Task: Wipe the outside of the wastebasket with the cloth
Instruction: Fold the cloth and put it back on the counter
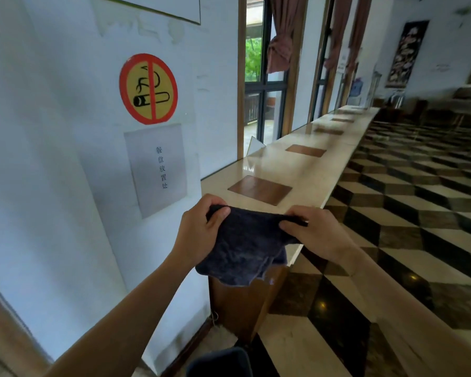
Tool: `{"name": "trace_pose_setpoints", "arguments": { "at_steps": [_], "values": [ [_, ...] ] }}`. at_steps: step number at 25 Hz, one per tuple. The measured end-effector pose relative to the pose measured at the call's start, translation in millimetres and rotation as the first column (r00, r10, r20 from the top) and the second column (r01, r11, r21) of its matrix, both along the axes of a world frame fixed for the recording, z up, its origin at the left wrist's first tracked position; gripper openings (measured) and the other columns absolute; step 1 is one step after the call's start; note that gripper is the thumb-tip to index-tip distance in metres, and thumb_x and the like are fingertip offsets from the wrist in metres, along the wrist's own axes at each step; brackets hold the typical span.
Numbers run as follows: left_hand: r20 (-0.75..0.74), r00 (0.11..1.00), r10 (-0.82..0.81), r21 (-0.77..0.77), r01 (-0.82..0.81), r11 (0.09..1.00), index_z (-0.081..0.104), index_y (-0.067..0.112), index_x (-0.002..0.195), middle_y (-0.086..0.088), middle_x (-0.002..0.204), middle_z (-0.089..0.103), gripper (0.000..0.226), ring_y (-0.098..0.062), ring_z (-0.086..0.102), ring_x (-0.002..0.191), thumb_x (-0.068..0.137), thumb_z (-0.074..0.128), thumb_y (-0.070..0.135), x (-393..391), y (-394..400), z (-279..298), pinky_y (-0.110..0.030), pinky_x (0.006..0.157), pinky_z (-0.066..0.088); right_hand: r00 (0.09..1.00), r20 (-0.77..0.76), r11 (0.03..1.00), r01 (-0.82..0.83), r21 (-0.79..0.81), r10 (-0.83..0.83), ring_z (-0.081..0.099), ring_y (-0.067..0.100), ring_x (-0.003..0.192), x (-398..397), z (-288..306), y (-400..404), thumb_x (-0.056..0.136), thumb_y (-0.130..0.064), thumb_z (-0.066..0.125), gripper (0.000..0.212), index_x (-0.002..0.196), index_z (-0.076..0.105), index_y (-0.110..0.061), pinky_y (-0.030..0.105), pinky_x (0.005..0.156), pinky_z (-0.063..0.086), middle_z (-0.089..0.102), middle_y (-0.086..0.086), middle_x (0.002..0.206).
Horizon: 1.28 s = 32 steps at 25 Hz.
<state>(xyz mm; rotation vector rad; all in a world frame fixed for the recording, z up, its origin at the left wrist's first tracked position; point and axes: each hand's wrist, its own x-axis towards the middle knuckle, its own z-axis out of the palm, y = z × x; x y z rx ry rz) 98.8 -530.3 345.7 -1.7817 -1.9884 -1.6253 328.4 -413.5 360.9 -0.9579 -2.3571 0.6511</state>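
Dark navy terry cloth (245, 246) held spread at frame centre, top edge pinched at both corners: left hand (201, 227) at 9 o'clock of it, right hand (313, 232) at 3 o'clock, hands apart, each clamped on fabric. Dark rounded rim at 6 o'clock, bottom edge, possibly the wastebasket (220, 361); cannot confirm. Long glossy cream stone counter (310, 175) beyond, toward 1 o'clock. Step judged: readying cloth, wiping not begun. Next: lower cloth to bin's outer wall.

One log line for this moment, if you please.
left hand: grips dark blue cloth | right hand: grips cloth | wiping: not begun
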Motion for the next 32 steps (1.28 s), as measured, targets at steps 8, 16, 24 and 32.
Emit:
{"name": "trace_pose_setpoints", "arguments": {
  "at_steps": [8, 16, 24, 32],
  "values": [
    [0.282, 0.934, -0.219, -0.075, 0.249, 0.966, 0.067, 0.029, 0.1, 0.013, 0.098, 0.07, 0.012, -0.003, 0.064, 0.094, 0.093, 0.063, 0.021, -24, 5, -1, -0.013, 0.076, 0.05, 0.849, -0.516, 0.934, -0.087, -0.346, -0.112, 0.069, 0.011, 0.083, -24, -3, -10, 0.099, -0.018, 0.06, 0.019, 0.089, 0.072, -0.029, 0.029, 0.073, 0.058, 0.072, -0.004, 0.085],
    [0.396, 0.833, -0.387, -0.209, 0.491, 0.846, 0.067, 0.019, 0.118, 0.005, 0.11, 0.073, 0.033, -0.011, 0.067, 0.102, 0.087, 0.07, 0.009, -26, 54, -6, -0.02, 0.083, 0.054, 0.802, -0.501, 0.921, 0.149, -0.359, -0.325, 0.065, 0.007, 0.088, -18, -23, 34, 0.099, -0.031, 0.057, 0.014, 0.093, 0.065, -0.041, 0.022, 0.067, 0.049, 0.07, -0.017, 0.088],
    [0.209, 0.943, -0.258, -0.137, 0.29, 0.947, 0.07, 0.026, 0.102, 0.011, 0.099, 0.072, 0.017, 0.002, 0.065, 0.091, 0.09, 0.066, 0.015, -7, 176, -18, -0.009, 0.072, 0.05, 0.775, -0.543, 0.905, 0.086, -0.417, -0.324, 0.066, 0.018, 0.094, -5, -40, 154, 0.098, -0.023, 0.061, 0.014, 0.091, 0.069, -0.031, 0.038, 0.079, 0.058, 0.071, -0.006, 0.091],
    [0.263, 0.96, -0.096, -0.106, 0.127, 0.986, 0.072, 0.022, 0.094, 0.009, 0.091, 0.073, 0.014, -0.004, 0.065, 0.087, 0.089, 0.064, 0.011, 17, 310, -34, -0.011, 0.071, 0.048, 0.755, -0.563, 0.819, -0.06, -0.57, -0.336, 0.066, 0.03, 0.101, -1, -64, 298, 0.099, -0.022, 0.062, 0.011, 0.095, 0.072, -0.024, 0.048, 0.082, 0.061, 0.072, 0.001, 0.093]
  ]
}}
